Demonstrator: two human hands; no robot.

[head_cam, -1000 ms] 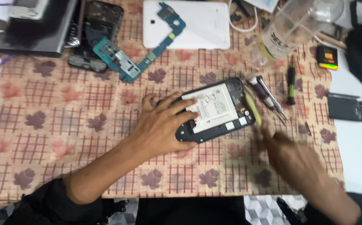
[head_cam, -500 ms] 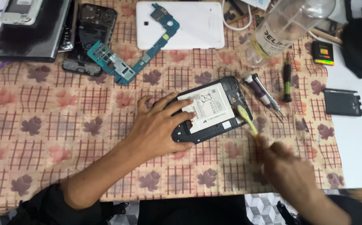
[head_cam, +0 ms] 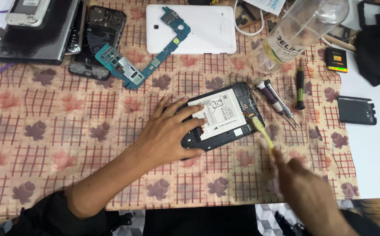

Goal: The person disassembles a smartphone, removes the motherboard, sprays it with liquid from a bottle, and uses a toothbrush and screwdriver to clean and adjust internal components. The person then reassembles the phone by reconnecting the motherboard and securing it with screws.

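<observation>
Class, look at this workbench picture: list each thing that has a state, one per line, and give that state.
opened tablet: back cover off, battery exposed, lying flat
left hand: pressed flat on the tablet
right hand: closed on the brush
yellow brush: bristles at the tablet's right edge
clear bottle: lying tilted
blue circuit board: removed, lying loose
white tablet: face down

A white rectangular label with small black symbols covers the battery (head_cam: 218, 114) inside the opened black tablet (head_cam: 242, 94) at the cloth's centre. To the far right, a clear plastic bottle (head_cam: 301, 30) lies tilted, carrying a pale label with dark lettering. Right of it sits a small black battery pack (head_cam: 336, 60) with a yellow-green label. A white printed packet corner (head_cam: 269, 5) shows at the far edge.
</observation>
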